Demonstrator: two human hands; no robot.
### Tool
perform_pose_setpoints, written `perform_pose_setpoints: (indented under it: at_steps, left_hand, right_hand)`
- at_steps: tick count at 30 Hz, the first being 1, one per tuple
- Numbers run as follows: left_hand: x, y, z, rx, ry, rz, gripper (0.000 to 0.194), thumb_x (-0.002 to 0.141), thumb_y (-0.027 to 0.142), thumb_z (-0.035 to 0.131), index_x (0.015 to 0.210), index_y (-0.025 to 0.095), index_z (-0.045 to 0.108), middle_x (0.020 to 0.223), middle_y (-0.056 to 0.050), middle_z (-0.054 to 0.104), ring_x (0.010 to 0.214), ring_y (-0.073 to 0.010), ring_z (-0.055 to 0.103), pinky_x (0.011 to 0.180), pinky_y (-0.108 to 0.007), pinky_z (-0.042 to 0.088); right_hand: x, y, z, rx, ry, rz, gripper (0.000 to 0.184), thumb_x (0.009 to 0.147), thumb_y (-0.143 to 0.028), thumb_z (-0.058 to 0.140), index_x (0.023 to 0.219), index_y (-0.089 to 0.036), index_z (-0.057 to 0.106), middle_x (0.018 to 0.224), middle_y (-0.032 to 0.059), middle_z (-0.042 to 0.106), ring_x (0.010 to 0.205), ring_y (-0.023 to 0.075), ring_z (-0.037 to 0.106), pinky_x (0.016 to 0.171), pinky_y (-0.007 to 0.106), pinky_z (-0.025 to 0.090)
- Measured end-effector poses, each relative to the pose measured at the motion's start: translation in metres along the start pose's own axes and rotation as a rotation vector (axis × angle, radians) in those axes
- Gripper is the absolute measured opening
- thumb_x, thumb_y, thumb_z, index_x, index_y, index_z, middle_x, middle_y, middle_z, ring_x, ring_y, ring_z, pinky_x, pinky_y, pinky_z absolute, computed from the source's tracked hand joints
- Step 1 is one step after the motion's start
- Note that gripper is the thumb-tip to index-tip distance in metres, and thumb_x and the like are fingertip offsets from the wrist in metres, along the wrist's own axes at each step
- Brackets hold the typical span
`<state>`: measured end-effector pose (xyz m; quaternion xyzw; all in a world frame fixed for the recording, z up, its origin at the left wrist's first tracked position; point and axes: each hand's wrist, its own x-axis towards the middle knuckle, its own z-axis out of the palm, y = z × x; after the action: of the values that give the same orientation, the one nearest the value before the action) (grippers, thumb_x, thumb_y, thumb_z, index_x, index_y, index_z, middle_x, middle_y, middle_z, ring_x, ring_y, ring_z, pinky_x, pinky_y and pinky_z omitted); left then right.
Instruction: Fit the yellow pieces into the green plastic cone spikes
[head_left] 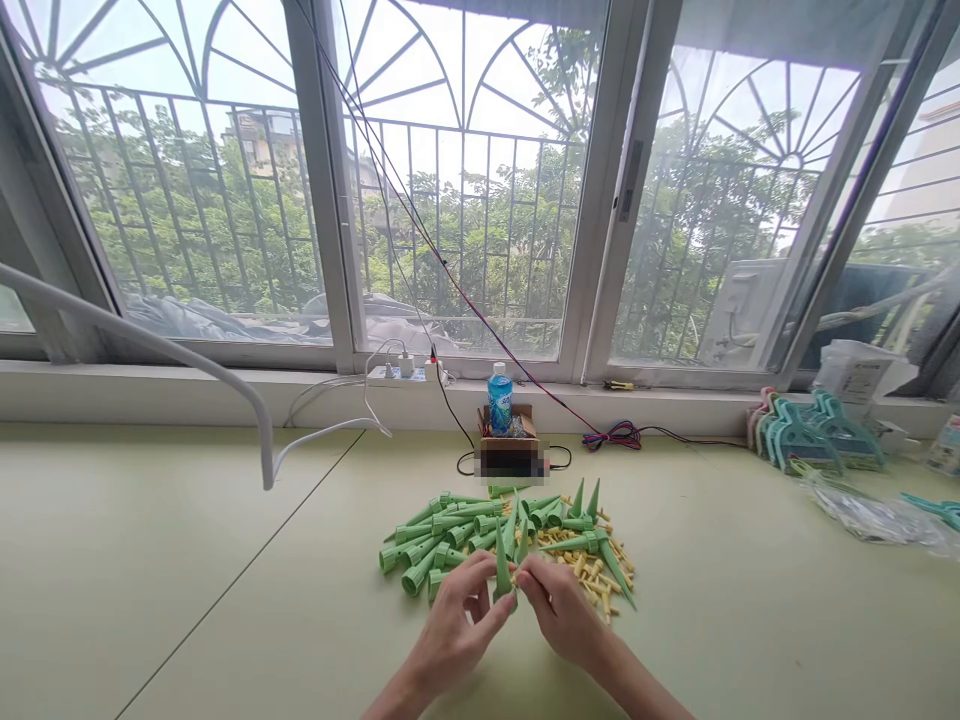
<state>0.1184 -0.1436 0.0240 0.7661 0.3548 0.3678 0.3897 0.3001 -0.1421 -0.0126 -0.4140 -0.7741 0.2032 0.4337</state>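
Note:
My left hand (pixel 454 625) and my right hand (pixel 561 608) meet over the pale green table (pixel 187 580), both pinched on one green cone-shaped spike (pixel 502 568) that stands point-up between the fingertips. Just beyond the hands lies a heap of several more green spikes (pixel 450 535). Beside it on the right is a scatter of small yellow plastic pieces (pixel 596 575). Whether the right fingers also hold a yellow piece is hidden.
A small cardboard box (pixel 512 452) with a blue bottle (pixel 499 398) stands at the back by the window sill. White cable (pixel 330 430) and a power strip (pixel 401 373) lie left of it. Teal hangers (pixel 814 432) and clear plastic bags (pixel 870 515) sit at the right.

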Motion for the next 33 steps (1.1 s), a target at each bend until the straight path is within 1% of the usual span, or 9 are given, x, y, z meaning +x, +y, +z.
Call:
perform_pose_setpoints:
  at_steps: [5, 10, 15, 18, 20, 23, 27, 30, 33]
  left_hand:
    - [-0.001, -0.003, 0.001, 0.008, 0.001, 0.045, 0.023, 0.092, 0.038, 0.055, 0.103, 0.021, 0.067, 0.094, -0.004, 0.054, 0.063, -0.0098, 0.045, 0.054, -0.018, 0.043]
    - [0.0, 0.0, 0.002, 0.021, 0.005, 0.035, 0.022, 0.093, 0.037, 0.055, 0.103, 0.023, 0.068, 0.095, -0.004, 0.056, 0.063, -0.01, 0.048, 0.053, -0.017, 0.043]
    - [0.001, -0.004, 0.005, 0.05, 0.098, -0.018, 0.024, 0.091, 0.042, 0.056, 0.096, 0.02, 0.065, 0.093, -0.004, 0.058, 0.062, -0.0107, 0.049, 0.052, -0.019, 0.042]
    - [0.003, -0.011, 0.005, 0.037, 0.157, -0.079, 0.03, 0.087, 0.046, 0.06, 0.102, 0.02, 0.061, 0.097, -0.005, 0.062, 0.056, -0.0091, 0.046, 0.05, -0.02, 0.041]
    - [0.005, -0.015, 0.005, -0.028, 0.157, -0.125, 0.035, 0.086, 0.05, 0.061, 0.102, 0.019, 0.059, 0.093, -0.004, 0.063, 0.055, -0.009, 0.047, 0.048, -0.02, 0.041]
    - [0.009, -0.018, 0.006, -0.157, 0.123, -0.218, 0.047, 0.085, 0.062, 0.053, 0.081, 0.016, 0.059, 0.073, -0.003, 0.062, 0.05, -0.0099, 0.049, 0.042, -0.019, 0.037]
    - [0.012, -0.019, 0.009, -0.284, 0.056, -0.379, 0.068, 0.078, 0.079, 0.043, 0.062, 0.014, 0.058, 0.051, -0.002, 0.057, 0.036, -0.0086, 0.042, 0.035, -0.019, 0.027]
    - [0.013, -0.017, 0.008, -0.361, -0.013, -0.471, 0.075, 0.072, 0.085, 0.041, 0.054, 0.014, 0.058, 0.045, -0.004, 0.058, 0.033, -0.0088, 0.041, 0.034, -0.02, 0.029]
    - [0.013, -0.014, 0.006, -0.402, -0.043, -0.516, 0.075, 0.07, 0.085, 0.045, 0.056, 0.013, 0.06, 0.047, -0.006, 0.061, 0.034, -0.0092, 0.043, 0.035, -0.02, 0.031]
  right_hand:
    - [0.0, 0.002, 0.001, -0.019, -0.016, 0.003, 0.036, 0.102, -0.034, 0.031, 0.069, -0.022, 0.029, 0.059, -0.0056, 0.033, 0.052, 0.0112, 0.029, 0.053, 0.024, 0.024]
    - [-0.001, 0.006, 0.003, -0.042, -0.004, 0.015, 0.036, 0.103, -0.035, 0.031, 0.069, -0.022, 0.03, 0.06, -0.0052, 0.035, 0.053, 0.0111, 0.031, 0.053, 0.024, 0.024]
    - [0.0, 0.008, 0.005, -0.07, 0.064, 0.013, 0.035, 0.102, -0.035, 0.033, 0.07, -0.021, 0.038, 0.061, -0.0038, 0.042, 0.054, 0.0115, 0.036, 0.054, 0.023, 0.028]
    - [0.001, 0.007, 0.004, -0.062, 0.111, 0.015, 0.034, 0.103, -0.034, 0.034, 0.073, -0.02, 0.045, 0.063, -0.0026, 0.048, 0.055, 0.0119, 0.041, 0.056, 0.023, 0.03]
    - [0.001, 0.007, 0.003, -0.061, 0.147, 0.017, 0.035, 0.103, -0.034, 0.034, 0.074, -0.02, 0.047, 0.063, -0.0025, 0.048, 0.054, 0.0119, 0.042, 0.055, 0.023, 0.031]
    - [0.001, 0.006, 0.002, -0.062, 0.183, 0.019, 0.035, 0.103, -0.034, 0.034, 0.075, -0.02, 0.049, 0.063, -0.0026, 0.049, 0.054, 0.0118, 0.042, 0.055, 0.022, 0.032]
    - [0.002, 0.005, 0.002, -0.066, 0.188, -0.004, 0.035, 0.103, -0.034, 0.034, 0.075, -0.02, 0.05, 0.062, -0.0026, 0.049, 0.054, 0.012, 0.043, 0.055, 0.022, 0.033]
    - [0.002, 0.002, 0.001, -0.078, 0.154, -0.042, 0.034, 0.103, -0.033, 0.035, 0.077, -0.02, 0.052, 0.064, -0.0017, 0.051, 0.056, 0.0128, 0.044, 0.056, 0.023, 0.034]
    - [0.002, 0.001, 0.001, -0.073, 0.118, -0.068, 0.032, 0.103, -0.033, 0.035, 0.08, -0.02, 0.054, 0.065, -0.0009, 0.052, 0.057, 0.0132, 0.045, 0.057, 0.023, 0.035]
